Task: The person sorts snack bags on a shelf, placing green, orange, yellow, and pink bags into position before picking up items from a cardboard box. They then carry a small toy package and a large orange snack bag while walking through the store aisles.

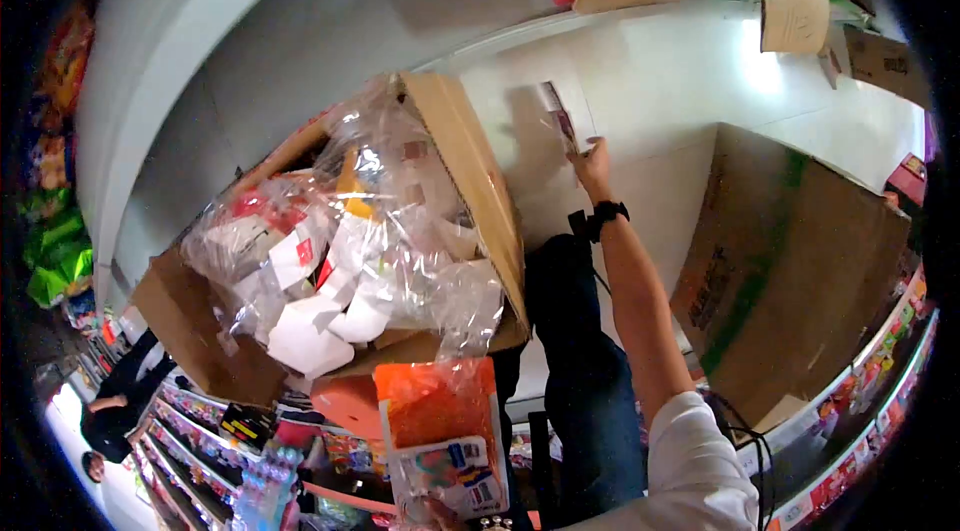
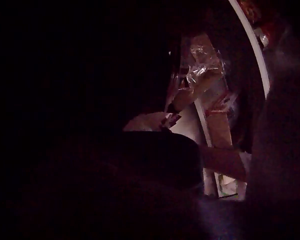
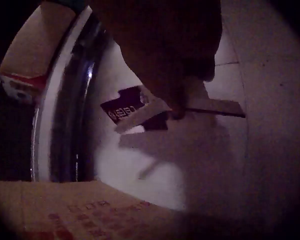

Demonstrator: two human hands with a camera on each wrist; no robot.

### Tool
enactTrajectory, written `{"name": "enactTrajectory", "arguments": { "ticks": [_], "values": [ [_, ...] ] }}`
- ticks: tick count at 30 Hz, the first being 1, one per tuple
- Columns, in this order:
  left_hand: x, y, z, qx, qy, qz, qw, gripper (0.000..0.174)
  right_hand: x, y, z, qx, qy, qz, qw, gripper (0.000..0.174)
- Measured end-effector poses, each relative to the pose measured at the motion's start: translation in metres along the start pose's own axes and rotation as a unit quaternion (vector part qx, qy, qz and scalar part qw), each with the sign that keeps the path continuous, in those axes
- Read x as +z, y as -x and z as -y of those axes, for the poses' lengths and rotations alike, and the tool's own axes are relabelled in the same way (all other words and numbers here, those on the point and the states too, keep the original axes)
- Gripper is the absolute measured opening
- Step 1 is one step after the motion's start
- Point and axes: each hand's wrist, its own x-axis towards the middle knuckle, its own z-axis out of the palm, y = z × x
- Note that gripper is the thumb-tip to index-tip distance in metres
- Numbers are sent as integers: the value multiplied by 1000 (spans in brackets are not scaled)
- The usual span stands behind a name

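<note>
In the head view my right hand (image 1: 593, 171) reaches out low over the pale floor and pinches a flat printed card piece (image 1: 560, 117), white with a dark strip. The right wrist view shows the fingers (image 3: 165, 85) on this card piece (image 3: 124, 109), whose dark purple side carries white lettering. At the bottom of the head view my left hand (image 1: 440, 514) grips the lower edge of an orange plastic packet (image 1: 437, 416) with a printed label. Most of that hand is hidden below the packet. The left wrist view is nearly all dark.
A large open carton (image 1: 470, 156) full of clear plastic wrap (image 1: 400, 171) and white card scraps (image 1: 310, 331) stands to the left. At right stands another brown carton (image 1: 790, 261). Stocked shelves (image 1: 200, 421) and a person in dark clothes (image 1: 115, 411) appear lower left.
</note>
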Motion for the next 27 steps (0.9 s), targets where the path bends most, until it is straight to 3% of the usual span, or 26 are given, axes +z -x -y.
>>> {"name": "enactTrajectory", "arguments": {
  "ticks": [1,4,6,8,10,12,14,15,16,17,18,20,21,24,27],
  "values": [
    [-6,6,2,2,11,4,1000,47,-15,9,7,-15,-15,68,997,27],
    [-20,25,8,15,45,16,999,48,-71,52,42,-43,-227,87,969,19],
    [-27,35,9,33,67,22,997,48,-122,97,95,-116,-209,9,971,15],
    [-33,47,12,33,108,50,992,48,-182,159,185,-139,-204,12,969,16],
    [-40,58,10,-26,194,121,973,45,-211,212,233,-227,-176,33,957,15],
    [-39,79,-12,-69,144,167,973,44,-215,258,267,-259,-101,113,954,22],
    [-27,76,27,91,194,111,971,43,-198,289,301,-267,120,187,938,32],
    [-29,56,71,94,133,162,973,43,-182,296,309,-274,184,225,917,39],
    [-37,72,58,46,127,170,976,45,-161,298,309,-281,248,261,890,48],
    [-42,97,24,-3,124,178,976,47,-136,298,297,-281,305,269,869,62],
    [-46,114,4,-51,121,183,974,49,-130,305,297,-292,335,254,859,65],
    [-43,106,29,-48,120,144,981,55,-117,323,299,-315,387,226,836,71],
    [-34,89,70,-26,124,117,985,55,-89,318,274,-363,427,195,805,85],
    [-58,108,47,-23,128,119,984,56,-150,360,335,-350,392,264,809,60],
    [-80,115,34,-53,180,101,977,56,-173,372,307,-340,341,234,845,43]
  ]
}}
